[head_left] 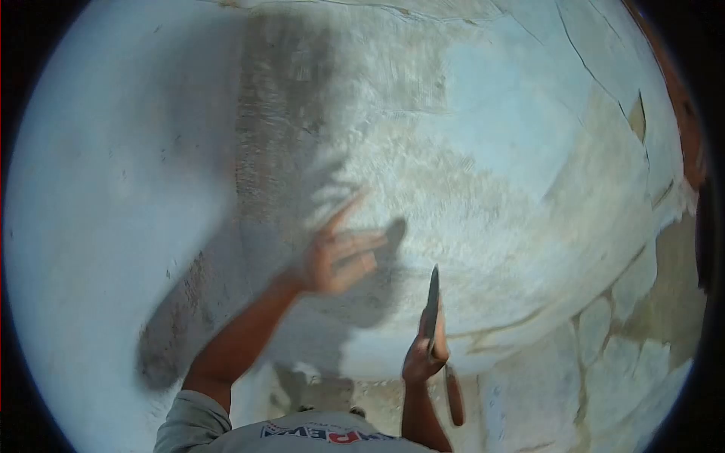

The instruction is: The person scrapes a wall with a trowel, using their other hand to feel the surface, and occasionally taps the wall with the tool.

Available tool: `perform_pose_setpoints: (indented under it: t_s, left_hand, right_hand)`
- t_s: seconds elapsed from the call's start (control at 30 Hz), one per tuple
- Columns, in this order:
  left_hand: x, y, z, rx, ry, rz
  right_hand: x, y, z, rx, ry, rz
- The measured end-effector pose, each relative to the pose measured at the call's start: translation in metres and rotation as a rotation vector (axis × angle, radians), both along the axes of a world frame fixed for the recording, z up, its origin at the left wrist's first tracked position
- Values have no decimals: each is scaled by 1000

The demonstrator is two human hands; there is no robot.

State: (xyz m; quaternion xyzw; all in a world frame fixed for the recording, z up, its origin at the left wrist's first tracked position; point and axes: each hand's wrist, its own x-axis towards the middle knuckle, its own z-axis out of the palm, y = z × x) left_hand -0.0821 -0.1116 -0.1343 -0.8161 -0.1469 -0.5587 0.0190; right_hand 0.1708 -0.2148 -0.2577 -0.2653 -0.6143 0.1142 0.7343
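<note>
My left hand [340, 260] is raised in front of a pale, plastered-looking surface [498, 226], slightly blurred, with its fingers spread and nothing held. A shadow of the arm and hand falls on that surface. Lower and to the right, my right hand [426, 359] is closed around a trowel [433, 306]. Its dark blade shows nearly edge-on with the tip pointing up, while the brown handle [455, 396] extends below the hand. A gap separates the blade from my left hand. Part of the trowel is hidden by the fingers.
A rough grey-brown patch [283, 113] covers the upper middle of the surface, beside a smoother pale blue area [513, 113]. Cracks [596, 72] run down the upper right. Irregular stone-like paving [596, 325] lies at lower right. My shirt [302, 436] shows at the bottom edge.
</note>
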Motion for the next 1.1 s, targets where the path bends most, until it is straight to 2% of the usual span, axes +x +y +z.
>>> perform_pose_setpoints:
  t_s: [0.03, 0.07, 0.1, 0.17, 0.27, 0.33, 0.43, 0.53, 0.67, 0.77, 0.87, 0.97, 1.03, 1.1]
  left_hand:
    - [-18, 23, 19, 28, 9, 72]
    - [-34, 40, 37, -13, 83, 315]
    - [-51, 63, 55, 72, 38, 375]
    - [-88, 107, 95, 219, -6, 455]
    - [-129, 140, 140, 140, -69, 652]
    - [-146, 144, 167, 172, -81, 741]
    - [-172, 156, 184, 409, 31, 861]
    - [-166, 166, 175, 482, 177, 1128]
    - [-166, 178, 169, 548, 116, 1072]
    - [-164, 175, 170, 560, 97, 1059]
    - [-165, 174, 170, 570, 102, 1058]
    - [-163, 171, 169, 545, 111, 1056]
    - [-163, 171, 169, 551, 104, 1065]
    - [-163, 172, 169, 549, 99, 1064]
  right_hand:
    - [7, 6, 22, 45, -97, -24]
    - [15, 11, 42, 110, -218, -110]
    - [20, 17, 61, 174, -343, -196]
    - [19, 24, 98, 195, -416, -264]
    - [23, 48, 135, 322, -604, -432]
    - [17, 71, 164, 377, -602, -373]
    - [3, 107, 209, 487, -647, -319]
    - [-13, 155, 236, 493, -638, -396]
    - [-22, 196, 254, 546, -700, -512]
    - [-11, 231, 253, 564, -719, -444]
    - [-24, 216, 289, 475, -768, -554]
    - [-14, 239, 330, 676, -621, -250]
    - [-15, 217, 344, 613, -653, -402]
    - [-15, 214, 311, 573, -639, -392]
